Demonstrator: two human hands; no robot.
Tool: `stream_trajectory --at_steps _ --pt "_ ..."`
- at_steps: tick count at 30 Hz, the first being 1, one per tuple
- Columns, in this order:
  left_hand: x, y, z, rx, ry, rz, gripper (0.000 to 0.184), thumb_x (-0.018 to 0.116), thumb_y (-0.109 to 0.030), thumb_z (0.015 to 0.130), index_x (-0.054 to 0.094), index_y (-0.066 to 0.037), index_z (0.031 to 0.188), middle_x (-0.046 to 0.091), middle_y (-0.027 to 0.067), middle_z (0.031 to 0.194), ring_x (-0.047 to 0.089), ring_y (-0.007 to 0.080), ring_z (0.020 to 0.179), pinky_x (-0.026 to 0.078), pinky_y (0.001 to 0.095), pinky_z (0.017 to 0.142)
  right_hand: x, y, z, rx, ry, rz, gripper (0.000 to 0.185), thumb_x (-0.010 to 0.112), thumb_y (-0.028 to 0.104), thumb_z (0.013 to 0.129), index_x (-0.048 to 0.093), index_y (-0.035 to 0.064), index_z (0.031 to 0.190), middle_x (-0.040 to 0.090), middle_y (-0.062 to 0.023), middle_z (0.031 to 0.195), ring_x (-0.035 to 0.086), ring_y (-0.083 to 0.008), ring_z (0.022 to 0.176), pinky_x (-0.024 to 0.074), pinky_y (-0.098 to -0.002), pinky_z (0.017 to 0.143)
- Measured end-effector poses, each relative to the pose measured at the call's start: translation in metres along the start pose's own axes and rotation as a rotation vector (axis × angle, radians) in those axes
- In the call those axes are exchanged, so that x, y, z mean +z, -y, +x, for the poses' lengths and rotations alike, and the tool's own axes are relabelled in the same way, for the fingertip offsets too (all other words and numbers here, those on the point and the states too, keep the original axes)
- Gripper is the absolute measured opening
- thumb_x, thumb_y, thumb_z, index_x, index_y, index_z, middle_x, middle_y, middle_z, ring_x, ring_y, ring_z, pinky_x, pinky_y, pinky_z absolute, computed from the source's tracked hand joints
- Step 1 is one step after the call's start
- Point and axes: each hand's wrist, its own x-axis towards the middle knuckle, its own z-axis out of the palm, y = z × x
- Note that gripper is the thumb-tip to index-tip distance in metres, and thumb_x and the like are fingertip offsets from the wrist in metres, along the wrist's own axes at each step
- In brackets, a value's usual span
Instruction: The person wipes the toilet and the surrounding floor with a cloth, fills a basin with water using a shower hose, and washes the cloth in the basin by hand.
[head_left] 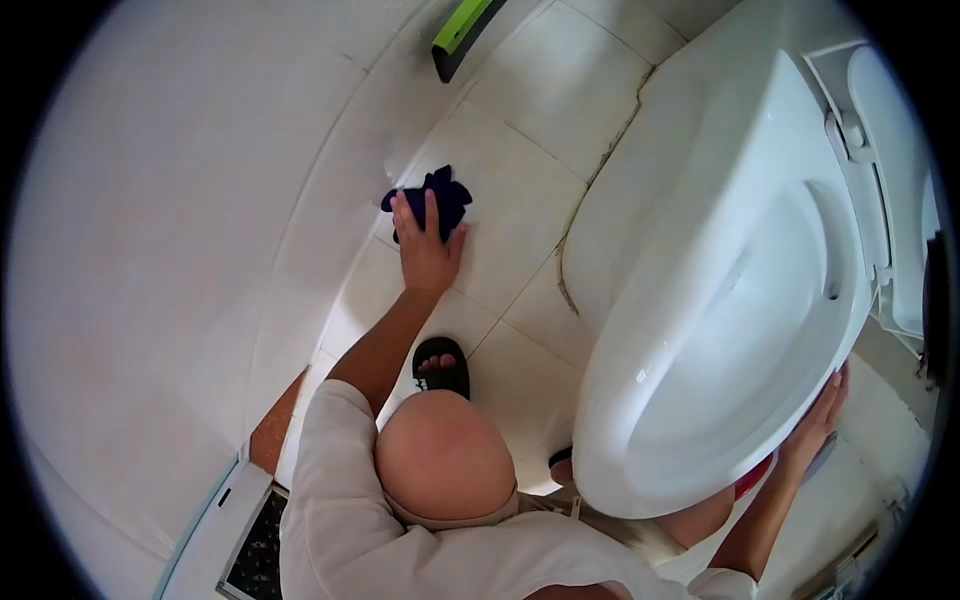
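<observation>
Bathroom, cream tile floor (pixel 535 120). Left hand (pixel 428 258) spread, fingers parted, over bunched navy cloth (pixel 452 205) near the floor's edge, probably pinning it down. Right hand (pixel 812 428), fingers extended, lies against toilet bowl (pixel 612 430), likely for balance; thumb hidden.

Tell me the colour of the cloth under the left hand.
The cloth is dark blue; see head view.
</observation>
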Motion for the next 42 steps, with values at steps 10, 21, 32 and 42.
stream_trajectory --at_steps 10,21,32,42 --pt "0.088 -0.061 0.188 0.275 -0.081 0.077 0.06 0.059 -0.031 0.091 0.039 -0.005 0.142 0.03 0.0313 0.145 0.027 0.046 0.137 0.025 0.0517 0.113 0.003 -0.015 -0.007 0.394 -0.097 0.461 0.061 0.041 0.047 0.1 0.044 -0.0004 0.138 0.048 -0.0068 0.139 0.046 -0.02 0.124 0.033 -0.0292 0.105" --pt "0.129 -0.129 0.297 0.289 -0.164 0.018 0.069 0.064 -0.03 0.089 0.034 0.003 0.141 0.03 0.0302 0.145 0.032 0.0443 0.134 0.029 0.0497 0.11 0.0 -0.005 -0.013 0.456 -0.079 0.344 0.061 0.041 0.05 0.1 0.048 -0.0026 0.132 0.054 -0.0093 0.126 0.051 -0.0192 0.112 0.0399 -0.0286 0.096" --pt "0.19 -0.167 0.404 0.374 0.017 -0.1 0.061 0.052 -0.027 0.094 0.03 -0.005 0.147 0.024 0.0259 0.152 0.022 0.0404 0.142 0.019 0.0489 0.115 -0.009 -0.012 -0.015 0.45 -0.028 0.385 0.057 0.037 0.048 0.102 0.05 -0.001 0.128 0.054 -0.0067 0.122 0.051 -0.0168 0.111 0.0395 -0.0283 0.096" --pt "0.195 -0.189 0.352 0.808 0.178 0.031 0.056 0.052 -0.011 0.089 0.039 -0.012 0.144 0.035 0.0156 0.15 0.033 0.0319 0.138 0.03 0.0417 0.113 -0.01 -0.018 -0.016 0.436 -0.048 0.289 0.058 0.035 0.047 0.102 0.048 -0.0021 0.13 0.054 -0.0075 0.125 0.051 -0.0175 0.112 0.0394 -0.0279 0.097"
